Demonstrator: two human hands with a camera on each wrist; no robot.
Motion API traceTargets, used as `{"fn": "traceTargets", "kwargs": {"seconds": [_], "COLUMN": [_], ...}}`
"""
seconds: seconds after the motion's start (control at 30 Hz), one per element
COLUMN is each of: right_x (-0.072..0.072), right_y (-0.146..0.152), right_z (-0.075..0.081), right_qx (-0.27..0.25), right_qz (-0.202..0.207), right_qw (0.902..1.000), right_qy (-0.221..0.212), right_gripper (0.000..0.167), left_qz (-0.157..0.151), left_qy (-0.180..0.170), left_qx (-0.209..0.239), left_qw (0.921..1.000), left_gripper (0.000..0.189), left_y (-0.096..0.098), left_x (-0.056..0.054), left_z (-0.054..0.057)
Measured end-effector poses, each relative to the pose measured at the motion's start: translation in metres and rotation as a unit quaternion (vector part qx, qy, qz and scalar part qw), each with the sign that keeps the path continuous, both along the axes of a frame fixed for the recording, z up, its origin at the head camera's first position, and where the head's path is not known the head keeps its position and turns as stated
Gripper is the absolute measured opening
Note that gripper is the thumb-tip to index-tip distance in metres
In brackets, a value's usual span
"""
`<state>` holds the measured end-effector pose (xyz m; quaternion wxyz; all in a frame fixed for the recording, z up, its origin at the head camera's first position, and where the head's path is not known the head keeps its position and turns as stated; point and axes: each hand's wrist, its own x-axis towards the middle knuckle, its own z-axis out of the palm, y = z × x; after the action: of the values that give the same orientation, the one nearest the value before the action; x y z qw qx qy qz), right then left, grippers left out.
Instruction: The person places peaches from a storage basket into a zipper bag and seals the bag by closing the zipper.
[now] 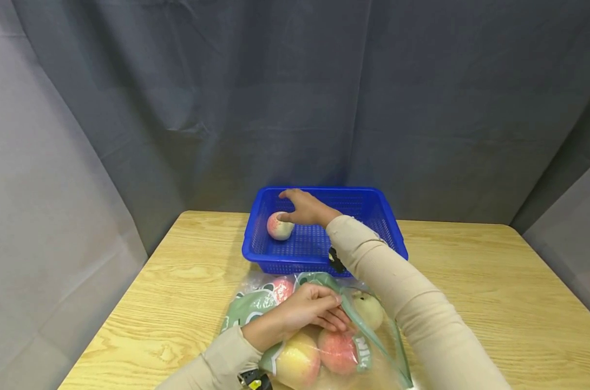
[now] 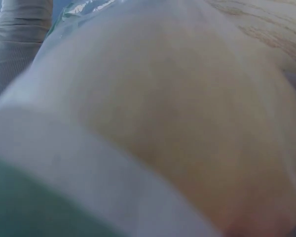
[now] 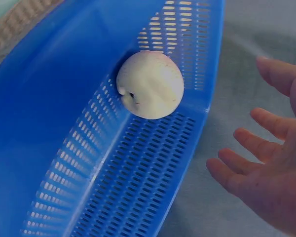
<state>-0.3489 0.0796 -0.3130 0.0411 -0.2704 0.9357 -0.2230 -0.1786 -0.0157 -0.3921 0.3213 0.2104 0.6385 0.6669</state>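
My right hand (image 1: 306, 208) is over the blue plastic basket (image 1: 295, 260), its fingers spread and holding nothing. One pale peach with a pink blush (image 1: 277, 227) lies in the basket's left part, just below that hand in the head view. In the right wrist view the peach (image 3: 150, 89) sits in a corner, apart from the fingers. My left hand (image 1: 307, 310) pinches the green-edged opening of a clear printed bag (image 1: 248, 307). Inside are several peaches, among them a yellow one (image 1: 297, 358), a red one (image 1: 339, 352) and a pale one (image 1: 367, 310).
The basket stands near the back edge of the wooden table (image 1: 144, 303), with the bag lying in front of it. A dark grey curtain (image 1: 275, 97) hangs behind the table. A peach through the bag's film fills most of the left wrist view.
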Motion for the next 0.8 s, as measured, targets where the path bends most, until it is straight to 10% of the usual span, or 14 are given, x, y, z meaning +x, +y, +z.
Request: {"fn": "traceTargets", "kwargs": {"seconds": [0.8], "right_x": [-0.002], "right_y": [-0.004], "right_z": [-0.059], "right_qx": [0.05], "right_qz": [0.042], "right_qw": [0.997], "right_qy": [-0.041], "right_gripper": [0.082], "left_qz": [-0.018], "left_qy": [-0.004], "left_qx": [-0.006], "left_qw": [0.9998], "left_gripper": [0.029], "left_y": [-0.004], "left_x": [0.0], "left_z": [-0.002]}}
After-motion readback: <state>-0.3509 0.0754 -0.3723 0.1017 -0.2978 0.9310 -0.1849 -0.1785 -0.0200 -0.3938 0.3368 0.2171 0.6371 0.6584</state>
